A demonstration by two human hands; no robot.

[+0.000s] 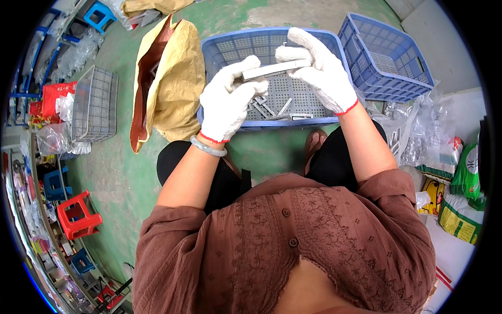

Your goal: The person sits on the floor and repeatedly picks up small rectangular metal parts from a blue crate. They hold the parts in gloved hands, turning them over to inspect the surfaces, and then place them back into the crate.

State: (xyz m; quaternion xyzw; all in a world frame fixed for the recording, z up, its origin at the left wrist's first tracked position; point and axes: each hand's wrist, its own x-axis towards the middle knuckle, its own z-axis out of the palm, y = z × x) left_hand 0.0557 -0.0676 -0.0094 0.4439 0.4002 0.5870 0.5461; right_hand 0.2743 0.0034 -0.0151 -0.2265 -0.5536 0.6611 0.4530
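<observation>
Head view: I hold one slim pale-grey bar (276,70) nearly level, its right end slightly higher, above the blue crate (298,124) between my knees. My left hand (226,102), gloved in white knit, is closed on the left end between thumb and fingers; my right hand (329,81), gloved likewise, is closed on the right end, one finger extended clear. Exact fingertip contact is partly hidden by the gloves. Below, more grey pieces (284,108) lie loose at the crate's near side, apart from the bar. An open yellow sack (180,78) stands just left of the crate. Step in hand, as I judge it: handling a single piece with both hands, perhaps looking it over. Next move, in my judgement, calls for one firm pinch before the other end is released, and level wrists.
</observation>
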